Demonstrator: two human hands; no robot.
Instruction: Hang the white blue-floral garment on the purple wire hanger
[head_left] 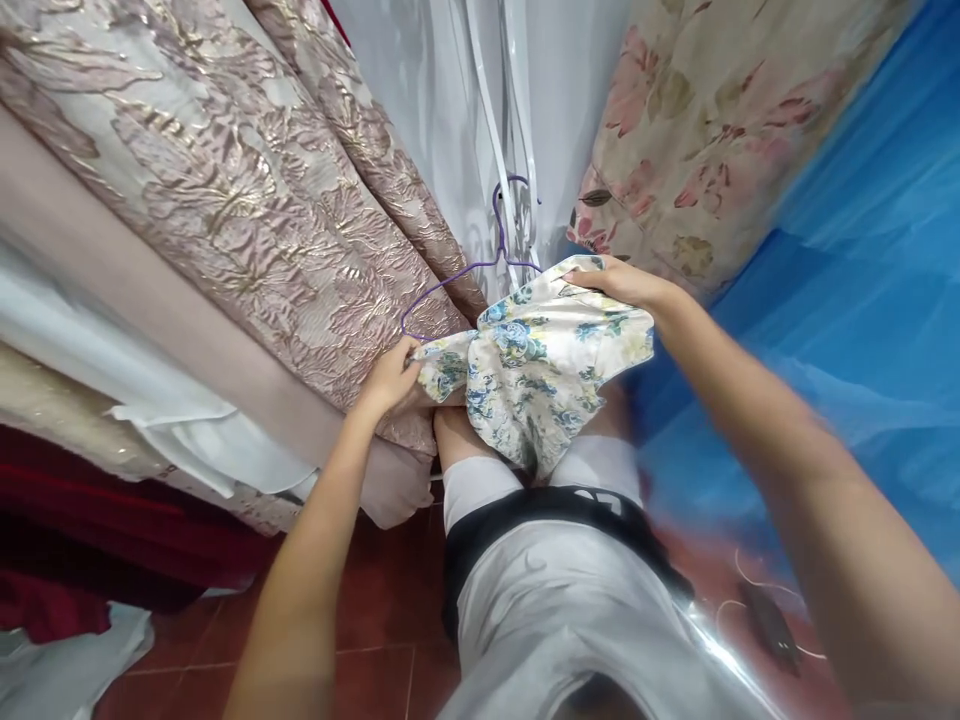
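Observation:
A small white garment point(525, 370) with a blue and yellow flower print is stretched between my hands in front of my legs. My left hand point(391, 375) pinches its left end, close to the lower left corner of a purple hanger point(442, 287). Higher up on the other side, my right hand point(619, 280) grips the top right edge, thumb on the front of the cloth. The hanger's hook points upward beside white straps point(487, 110). Part of the hanger's right arm is hidden behind the cloth, and whether the garment is fastened to it I cannot tell.
Pink embossed fabric point(247, 200) hangs at left, with white and dark red cloths point(90, 520) beyond it. To the right are a floral fabric point(705, 130) and blue sheer material point(847, 330). A dark power strip point(772, 625) with a cord lies on the red tiled floor point(375, 610).

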